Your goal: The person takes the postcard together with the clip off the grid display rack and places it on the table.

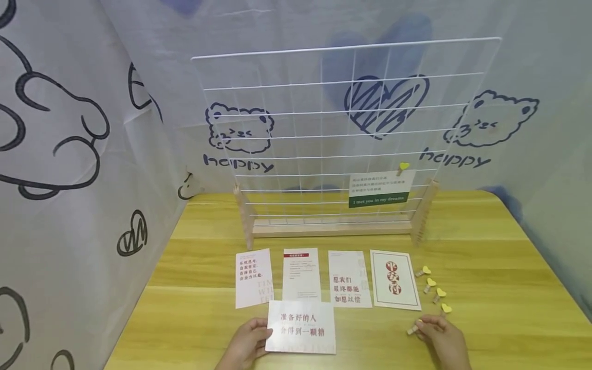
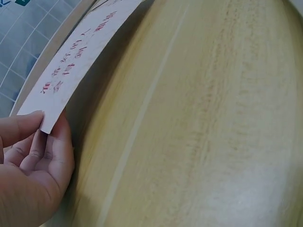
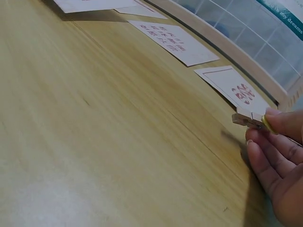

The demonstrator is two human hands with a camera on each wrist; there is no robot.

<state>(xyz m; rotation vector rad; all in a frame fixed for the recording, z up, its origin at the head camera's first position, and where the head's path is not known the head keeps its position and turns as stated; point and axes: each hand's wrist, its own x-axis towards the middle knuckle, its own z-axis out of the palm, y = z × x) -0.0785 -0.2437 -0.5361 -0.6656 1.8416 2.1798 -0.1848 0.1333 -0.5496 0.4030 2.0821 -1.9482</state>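
My left hand (image 1: 250,341) pinches the left edge of a white card with red characters (image 1: 300,329), thumb on top and fingers beneath. In the left wrist view the card (image 2: 71,61) is raised off the table. Between the thumb and fingers of my right hand (image 1: 441,336) is a small wooden clothespin (image 1: 412,330) with a yellow heart. Its wooden end points left, away from the fingertips, in the right wrist view, where the clothespin (image 3: 247,118) touches no card. Several more heart clothespins (image 1: 430,285) lie just beyond that hand.
A white wire grid (image 1: 305,136) stands in a wooden base (image 1: 333,227) at the back. A green-and-white card (image 1: 381,187) hangs on it from a yellow-heart clothespin (image 1: 402,167). In front lie several cards in a row, including a red-bordered card (image 1: 395,280) at the right.
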